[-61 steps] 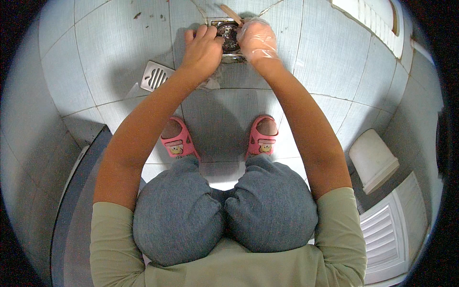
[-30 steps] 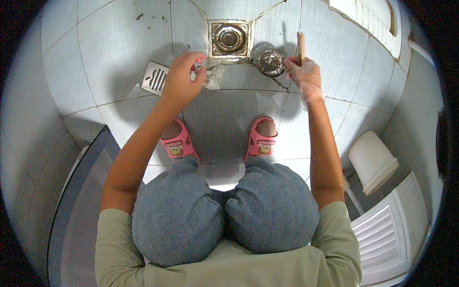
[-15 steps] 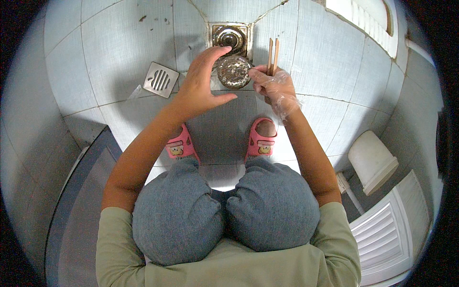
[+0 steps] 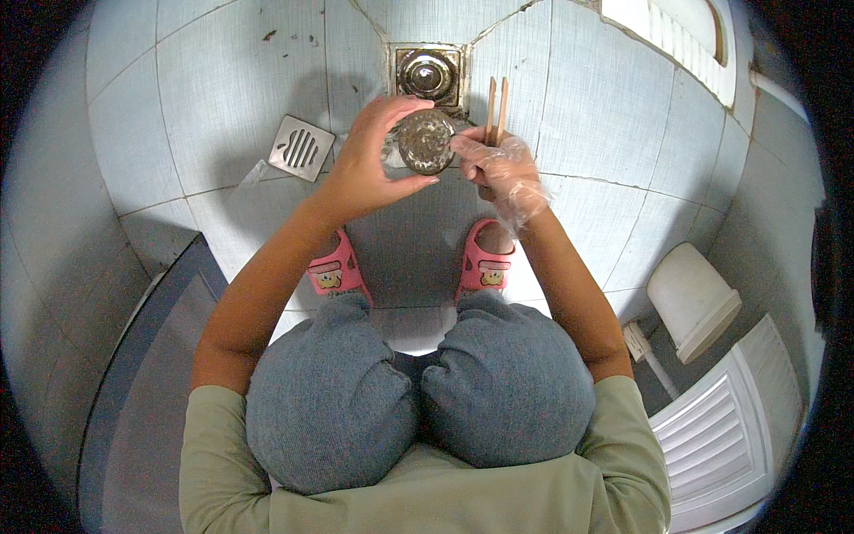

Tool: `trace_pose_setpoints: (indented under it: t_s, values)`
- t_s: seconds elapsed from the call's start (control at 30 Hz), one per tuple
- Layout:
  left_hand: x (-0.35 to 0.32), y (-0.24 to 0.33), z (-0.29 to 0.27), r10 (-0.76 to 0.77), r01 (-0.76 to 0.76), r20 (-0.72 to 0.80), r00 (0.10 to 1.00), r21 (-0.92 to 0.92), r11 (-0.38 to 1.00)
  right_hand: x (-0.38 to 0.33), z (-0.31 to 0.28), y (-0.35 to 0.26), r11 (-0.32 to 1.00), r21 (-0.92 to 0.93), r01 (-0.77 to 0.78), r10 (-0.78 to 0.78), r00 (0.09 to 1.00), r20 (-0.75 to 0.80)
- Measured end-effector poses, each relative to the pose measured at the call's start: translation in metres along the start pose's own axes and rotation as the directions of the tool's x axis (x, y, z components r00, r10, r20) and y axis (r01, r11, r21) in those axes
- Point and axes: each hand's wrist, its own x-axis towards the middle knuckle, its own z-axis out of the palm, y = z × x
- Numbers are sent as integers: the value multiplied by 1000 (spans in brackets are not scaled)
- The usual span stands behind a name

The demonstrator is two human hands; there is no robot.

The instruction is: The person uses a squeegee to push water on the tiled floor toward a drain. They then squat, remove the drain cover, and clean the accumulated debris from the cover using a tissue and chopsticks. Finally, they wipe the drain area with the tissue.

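A grimy round drain insert (image 4: 426,141) is held up just in front of the square floor drain (image 4: 429,73). My right hand (image 4: 500,169), in a clear plastic glove, pinches its right edge. Two thin wooden chopsticks (image 4: 496,111) also stick up from that hand's grip. My bare left hand (image 4: 378,156) curves around the insert's left side, thumb below and fingers above, apart from each other. Whether its fingertips touch the rim is hard to tell. A square metal drain grate (image 4: 302,147) lies on the tiles left of my left hand.
A strip of clear plastic (image 4: 252,175) lies by the grate. Pink sandals (image 4: 485,260) are on my feet below my hands. A white bin (image 4: 692,301) and a white slatted panel (image 4: 712,436) are at right; a dark-framed mat or panel (image 4: 165,392) is at left.
The drain insert has moved slightly left, between the fingers and thumb of my left hand, and has tilted. My right hand and the chopsticks have shifted left with it.
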Motion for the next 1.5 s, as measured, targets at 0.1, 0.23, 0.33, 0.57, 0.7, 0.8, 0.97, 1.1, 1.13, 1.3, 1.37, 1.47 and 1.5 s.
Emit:
trace_pose_setpoints:
  t_s: [0.1,0.23,0.33,0.57,0.7,0.8,0.97,1.1,1.13,1.3,1.37,1.47,1.5]
  values:
    - [-2,0,-1,-9,9,-8,1000,-12,1000,-2,3,-2,1000,-8,0,0,1000,1]
    - [-10,2,-16,-45,48,-114,992,26,999,11,-2,19,983,-105,152,-157,987,-40]
    - [-23,-21,-18,-272,144,-231,934,-452,880,18,-12,26,933,-339,120,-136,990,-24]
    - [-30,-23,-40,-625,364,-108,773,-731,577,36,-33,63,576,-760,302,-509,860,-44]
    - [-34,-19,-50,-643,405,-166,748,-653,640,58,-58,77,771,-566,291,-488,842,-232]
    - [-42,-26,-53,-614,346,-191,766,-683,644,45,-49,59,612,-745,264,-494,863,-101]
    - [-51,-24,-59,-586,292,-205,784,-711,639,45,-44,55,540,-763,354,-643,759,-102]
    - [-64,-28,-64,-586,273,-256,769,-698,662,63,-78,50,588,-783,203,-610,746,-265]
    - [-67,-30,-65,-586,263,-272,763,-697,667,63,-82,50,578,-790,203,-627,730,-271]
    - [-79,-31,-68,-647,256,-316,694,-732,631,77,-93,61,518,-840,158,-673,682,-286]
    - [-83,-31,-70,-643,236,-330,691,-737,633,76,-92,61,518,-842,153,-669,685,-287]
    - [-87,-30,-72,-629,208,-352,693,-738,642,68,-87,58,522,-848,91,-622,721,-306]
    - [-88,-31,-72,-630,203,-356,690,-740,641,66,-83,58,538,-833,124,-612,738,-285]
